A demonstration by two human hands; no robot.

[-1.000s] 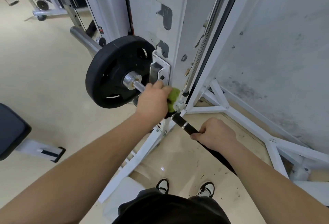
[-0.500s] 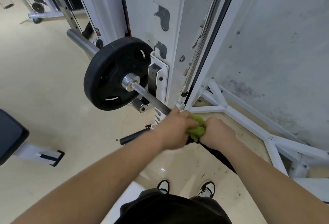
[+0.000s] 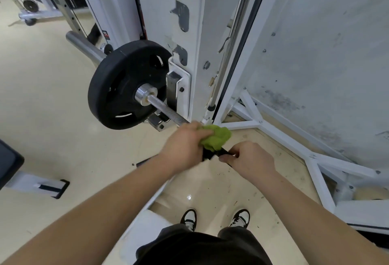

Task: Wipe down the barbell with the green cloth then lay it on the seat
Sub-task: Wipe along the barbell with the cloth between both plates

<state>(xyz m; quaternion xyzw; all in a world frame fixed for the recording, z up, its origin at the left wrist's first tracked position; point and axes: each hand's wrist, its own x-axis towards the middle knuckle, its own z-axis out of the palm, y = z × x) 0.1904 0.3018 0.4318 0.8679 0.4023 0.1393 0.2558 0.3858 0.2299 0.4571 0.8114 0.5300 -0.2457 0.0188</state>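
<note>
Barbell (image 3: pixel 166 108) is running past the white rack (image 3: pixel 200 33), its knurled steel shaft slanting down from the black weight plate (image 3: pixel 117 87) toward the two hands. The left hand (image 3: pixel 185 144) is wrapping its curled fingers round the green cloth (image 3: pixel 216 138) and bunching it against the bar. The cloth is bulging out just beyond that hand's knuckles, on the side away from the person. Just right of this grip, the right hand (image 3: pixel 250 159) is curling its fingers and thumb tightly round the dark, black-covered part of the bar. The two grips are sitting close together, with only a short black stretch of bar showing between them. The bare steel shaft is emerging from the far side of the left-hand grip, and the plate is hanging well up and to the left of it. Far to the left of both grips, well apart from them, the black padded seat (image 3: pixel 8 163) is showing only partly at the edge of view. Below the grips, two shoes (image 3: pixel 189 219) are standing on the pale floor (image 3: pixel 42 117).
</note>
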